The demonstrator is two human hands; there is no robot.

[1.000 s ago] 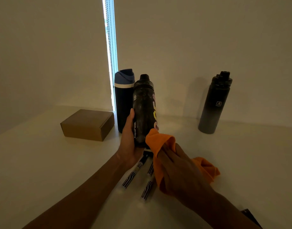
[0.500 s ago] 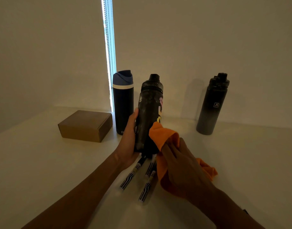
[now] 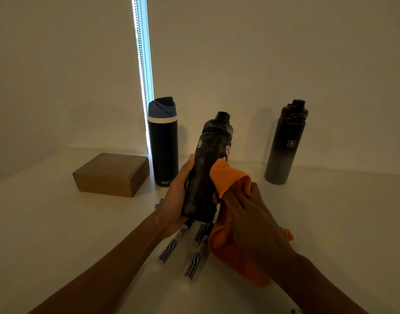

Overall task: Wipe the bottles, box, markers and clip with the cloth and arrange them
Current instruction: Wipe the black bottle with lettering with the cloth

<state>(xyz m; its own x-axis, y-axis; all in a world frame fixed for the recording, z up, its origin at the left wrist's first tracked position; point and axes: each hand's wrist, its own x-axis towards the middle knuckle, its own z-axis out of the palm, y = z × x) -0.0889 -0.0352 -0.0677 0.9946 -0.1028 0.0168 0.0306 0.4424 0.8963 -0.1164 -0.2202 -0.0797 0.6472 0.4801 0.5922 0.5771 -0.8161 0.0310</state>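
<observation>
Since a second ago the bottle [image 3: 208,168] has swung clear of the blue-lidded bottle [image 3: 164,150] and now leans cap to the right, and the cloth [image 3: 230,177] has climbed higher up its side. My left hand [image 3: 178,191] is wrapped round its lower body, holding it seemingly just off the tabletop [image 3: 58,234], above the markers [image 3: 169,248] lying toward the near edge. My right hand [image 3: 246,214] has the orange cloth bunched in its fingers and presses it against the bottle's right flank.

I judge I am mid-wipe on one bottle. Whether the blue-lidded bottle and the box [image 3: 113,175] beside it at the back edge, or the grey bottle [image 3: 282,146] well apart to the right, are done, I cannot tell. Markers and arranging look left; I can make out no clip.

"BDO" shows at the blue-lidded bottle's foot, cut off by my hand. The grey one has a boxed "A". Mine has a round emblem and unreadable lettering.
</observation>
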